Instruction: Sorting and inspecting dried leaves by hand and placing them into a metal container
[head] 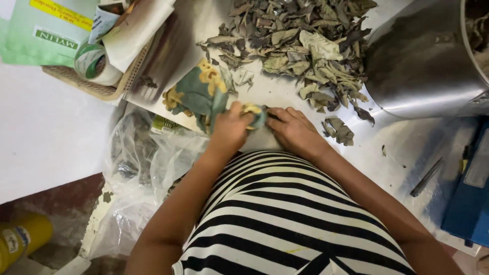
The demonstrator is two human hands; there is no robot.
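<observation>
So from where I'm standing, the person in the striped shirt is leaning right over the bench (407, 147), which looks like a metal sheet. The left hand (230, 128) is bunched around a green and yellow patterned cloth (199, 94), fingers curled tight on one end of it while the rest trails out across the surface toward the top left. The right hand (294, 128) lies flat just beside it, fingers pressed together and palm down, not holding anything that I can see.

Progress-wise, I'd guess this is somewhere in the middle. The strip of bench right in front of the hands looks mostly bare and shiny, so that bit seems wiped. But there's a big pile of dried leaves (300, 35) heaped further back, a small clump of leaves (338, 130) sitting just to the right of the right hand, and a few crumbs scattered further right. So plenty of stuff is left lying around.

Other things nearby: a large steel pot (423, 61) at the top right, touching the edge of the leaf pile, a clear plastic bag (137, 168) hanging off the left edge, a basket (97, 86) with a roll of tape (92, 62) and papers in it, and a blue box (471, 188) at the far right with a dark pen-like thing (427, 176) near it.
</observation>
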